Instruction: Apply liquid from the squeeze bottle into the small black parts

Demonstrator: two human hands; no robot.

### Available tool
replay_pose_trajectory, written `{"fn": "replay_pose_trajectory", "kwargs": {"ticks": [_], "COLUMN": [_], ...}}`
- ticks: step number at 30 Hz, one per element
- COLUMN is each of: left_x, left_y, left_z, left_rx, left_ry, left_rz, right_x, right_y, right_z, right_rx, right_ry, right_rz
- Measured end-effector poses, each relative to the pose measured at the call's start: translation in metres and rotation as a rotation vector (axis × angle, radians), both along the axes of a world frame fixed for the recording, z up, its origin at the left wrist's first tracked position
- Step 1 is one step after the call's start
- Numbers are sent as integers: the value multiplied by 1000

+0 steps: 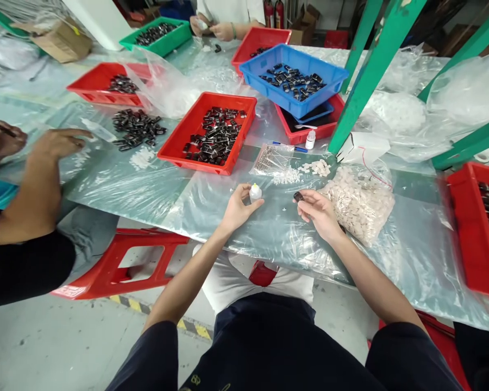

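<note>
Currently the left hand (238, 210) is curling around a white bottle (255, 194) with a yellow tip (254, 185), while the right hand (317, 210) is pinching a black part (298, 196) over the plastic-covered table (198, 206); beyond, white pieces (287, 176) are lying near a red tray (198, 165) of similar parts (217, 138).

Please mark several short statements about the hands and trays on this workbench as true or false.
1. The left hand holds a small white bottle with a yellow tip. True.
2. The right hand is empty. False: the right hand holds a small black part.
3. The large blue tray contains black parts. True.
4. The clear plastic bag of pale pieces lies beside the left hand. False: the clear plastic bag of pale pieces lies beside the right hand and forearm.
5. The green tray contains white parts. False: the green tray contains dark parts.
</note>
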State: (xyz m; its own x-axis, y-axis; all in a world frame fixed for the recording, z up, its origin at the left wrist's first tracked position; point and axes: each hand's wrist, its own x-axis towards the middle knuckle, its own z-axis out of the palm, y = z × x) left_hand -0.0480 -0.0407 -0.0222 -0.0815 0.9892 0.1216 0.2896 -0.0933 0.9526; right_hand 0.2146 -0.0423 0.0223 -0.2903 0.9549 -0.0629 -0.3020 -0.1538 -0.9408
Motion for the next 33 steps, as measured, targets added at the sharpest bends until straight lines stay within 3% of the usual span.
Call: {"fn": "replay_pose_trajectory", "kwargs": {"ticks": [6, 10, 11, 12, 14, 16, 17, 20, 23, 25, 27, 33], "left_x": [-9, -2, 2, 8, 22, 38, 45, 63, 72, 73, 70, 58], "left_y": [-15, -33, -37, -40, -42, -38, -34, -21, -13, -12, -14, -21], "left_z": [3, 23, 29, 33, 37, 35, 32, 25, 21, 23, 28, 51], "left_rx": [52, 334, 412, 471, 511, 468, 436, 383, 381, 365, 338, 100], "left_ry": [147, 329, 386, 442, 573, 736, 826, 1054, 1153, 1119, 946, -72], "left_rz": [-18, 247, 261, 204, -60, -304, -364, -381, -379, -377, -351, -83], "right_x": [-1, -1, 0, 0, 1, 1, 1, 2, 3, 3, 3, 3], "right_y": [0, 0, 0, 1, 1, 2, 2, 3, 2, 2, 1, -3], "right_z": [-5, -6, -6, -6, -5, -5, -5, -6, -7, -8, -7, -5], "right_rx": [39, 49, 50, 53, 61, 64, 63, 75, 123, 161, 189, 257], "right_ry": [-15, -34, -40, -51, -76, -87, -85, -89, -142, -176, -203, -312], "right_rz": [11, 1, -2, -6, -19, -32, -36, -35, -38, -44, -45, 5]}}
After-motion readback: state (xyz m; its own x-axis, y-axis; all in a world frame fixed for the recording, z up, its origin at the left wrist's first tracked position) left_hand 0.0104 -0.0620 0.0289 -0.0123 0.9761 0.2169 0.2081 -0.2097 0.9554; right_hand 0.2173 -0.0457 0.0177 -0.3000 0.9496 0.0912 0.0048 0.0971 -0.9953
